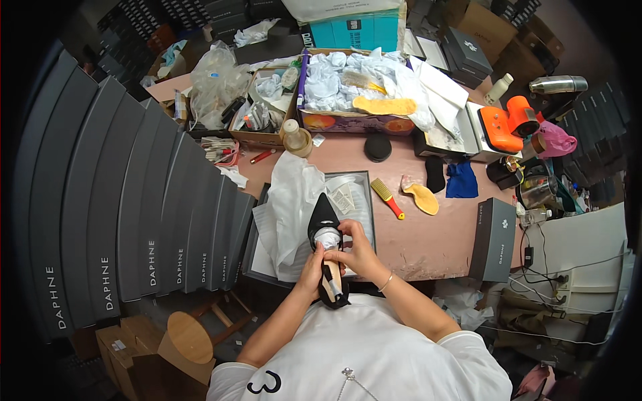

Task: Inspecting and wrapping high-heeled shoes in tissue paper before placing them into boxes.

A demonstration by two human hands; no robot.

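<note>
Cluttered pink worktable (pixel 414 240) carries an open shoebox (pixel 364 179) lined with tissue paper (pixel 294 200). Over its near edge, both the left hand (pixel 311 267) and right hand (pixel 358 255) grip a black pointed shoe (pixel 326 230), pressing white stuffing (pixel 329 236) inside. It looks light and stiff, best held at its sides.

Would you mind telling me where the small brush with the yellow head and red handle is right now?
In the head view, the brush lies on the pinkish table, right of the open shoe box and just left of the yellow insole.
</note>
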